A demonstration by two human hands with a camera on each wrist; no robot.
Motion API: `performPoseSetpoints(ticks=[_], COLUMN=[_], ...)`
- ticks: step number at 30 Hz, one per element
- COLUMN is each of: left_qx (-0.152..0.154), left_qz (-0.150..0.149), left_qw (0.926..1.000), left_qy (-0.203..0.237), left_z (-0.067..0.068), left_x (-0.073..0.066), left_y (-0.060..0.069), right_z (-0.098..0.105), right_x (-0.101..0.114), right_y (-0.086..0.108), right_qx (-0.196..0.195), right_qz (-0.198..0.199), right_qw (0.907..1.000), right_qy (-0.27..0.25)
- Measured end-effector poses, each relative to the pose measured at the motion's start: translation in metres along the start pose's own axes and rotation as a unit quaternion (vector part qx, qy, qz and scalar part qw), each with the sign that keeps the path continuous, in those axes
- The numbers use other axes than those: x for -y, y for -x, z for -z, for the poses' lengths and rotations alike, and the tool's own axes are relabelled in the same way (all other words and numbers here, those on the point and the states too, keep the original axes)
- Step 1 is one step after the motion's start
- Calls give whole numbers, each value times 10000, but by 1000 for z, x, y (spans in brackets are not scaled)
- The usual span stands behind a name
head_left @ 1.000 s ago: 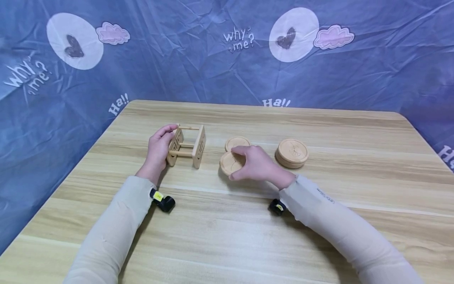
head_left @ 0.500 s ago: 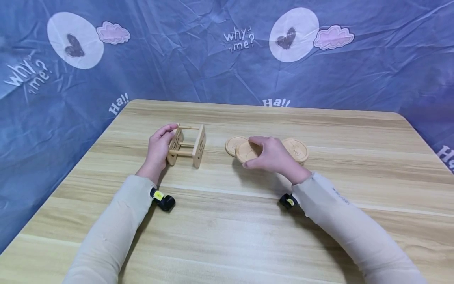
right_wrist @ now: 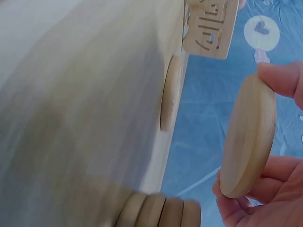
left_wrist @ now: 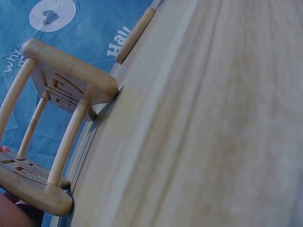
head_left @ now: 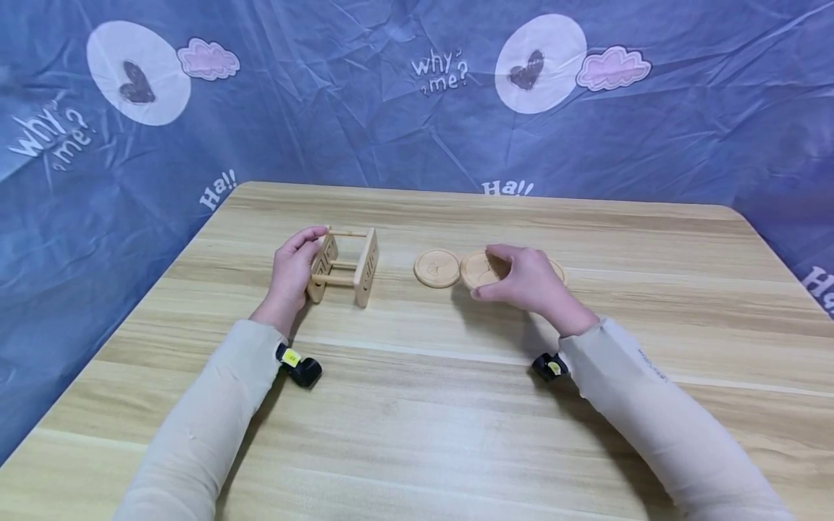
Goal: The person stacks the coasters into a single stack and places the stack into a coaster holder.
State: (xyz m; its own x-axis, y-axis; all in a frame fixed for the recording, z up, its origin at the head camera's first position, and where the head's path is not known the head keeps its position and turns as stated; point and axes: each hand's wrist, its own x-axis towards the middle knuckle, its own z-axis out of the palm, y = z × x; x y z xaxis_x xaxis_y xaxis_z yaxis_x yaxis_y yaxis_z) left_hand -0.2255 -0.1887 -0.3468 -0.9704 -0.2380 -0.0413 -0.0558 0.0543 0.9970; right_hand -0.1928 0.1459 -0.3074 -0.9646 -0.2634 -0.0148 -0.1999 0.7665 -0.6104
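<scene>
A wooden rack [head_left: 366, 268] with slotted side panels and thin rods stands at the left of the table, its left panel against my left hand [head_left: 291, 276], whose thumb and fingers lie along it. My right hand [head_left: 531, 281] pinches a round wooden coaster [head_left: 481, 270] by its edges; the right wrist view shows this coaster [right_wrist: 248, 137] raised above the table. Flat on the table lies another coaster [head_left: 437, 268], between the rack and my right hand. Partly hidden behind that hand is a stack of coasters [head_left: 557, 269], whose edges [right_wrist: 171, 213] show in the right wrist view.
The wood-grain table [head_left: 391, 434] reaches back to a blue printed cloth [head_left: 365, 94], which hangs behind it and along its sides. Each wrist carries a small black camera, the left one [head_left: 303, 370] and the right one [head_left: 549, 367].
My right hand has lifted its coaster and carried it to the right, away from the one lying flat and towards the stack. My left hand and the rack have stayed in place.
</scene>
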Motion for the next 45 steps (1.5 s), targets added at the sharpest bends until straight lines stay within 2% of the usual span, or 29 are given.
performPoseSetpoints(ticks=[16,23,35,45], left_qx=[-37,-49,-81,-103], left_qz=[-8,-1,-15,-35], left_qw=[10000,10000,10000,9999], left_qy=[-41,-23,-18,25], left_z=[1,1,0,-1], left_x=[2,2,3,1], left_y=[2,1,0,-1], right_z=[17,26,31,35], right_x=[-26,-37,-49,-50], right_y=[13,17,17,15], right_qx=[-275,-190,-167,131], right_qz=[-377,-637,-737,-806], right_qw=[9986,9976,9964,9960], right_qy=[251,180,378,370])
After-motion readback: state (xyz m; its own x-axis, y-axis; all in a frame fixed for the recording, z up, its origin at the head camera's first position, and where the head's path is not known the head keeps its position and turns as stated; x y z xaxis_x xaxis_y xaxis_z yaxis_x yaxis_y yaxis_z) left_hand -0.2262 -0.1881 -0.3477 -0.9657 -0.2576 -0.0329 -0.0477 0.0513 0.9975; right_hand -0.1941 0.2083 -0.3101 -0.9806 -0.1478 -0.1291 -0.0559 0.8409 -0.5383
